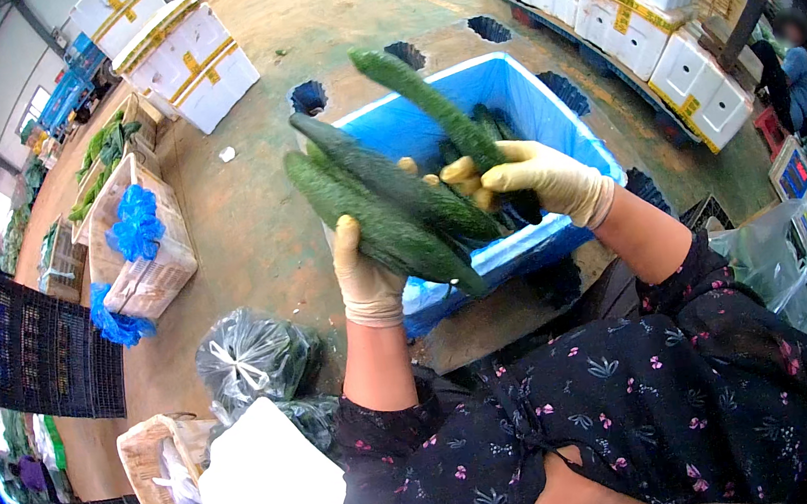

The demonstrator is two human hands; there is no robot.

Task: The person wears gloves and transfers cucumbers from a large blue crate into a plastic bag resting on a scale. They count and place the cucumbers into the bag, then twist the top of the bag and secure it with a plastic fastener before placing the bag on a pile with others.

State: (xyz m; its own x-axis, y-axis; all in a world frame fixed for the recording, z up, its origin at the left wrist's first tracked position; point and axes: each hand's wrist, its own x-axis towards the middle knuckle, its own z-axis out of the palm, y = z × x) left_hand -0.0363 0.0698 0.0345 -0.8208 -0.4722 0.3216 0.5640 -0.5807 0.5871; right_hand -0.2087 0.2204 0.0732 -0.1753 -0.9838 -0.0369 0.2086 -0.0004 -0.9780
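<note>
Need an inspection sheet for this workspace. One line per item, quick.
Surface: floor worn and patchy, small white scrap on it.
Job's things: dark green cucumbers held over a blue-lined box; more inside it.
Clutter: tied clear plastic bag; blue plastic bag on a pale crate.
Hands: left hand, gloved, grips at least two cucumbers; right hand, gloved, holds one.
Cables: nothing seen.
Surroundings: white boxes with yellow tape, stacked left and right; person at far right.
</note>
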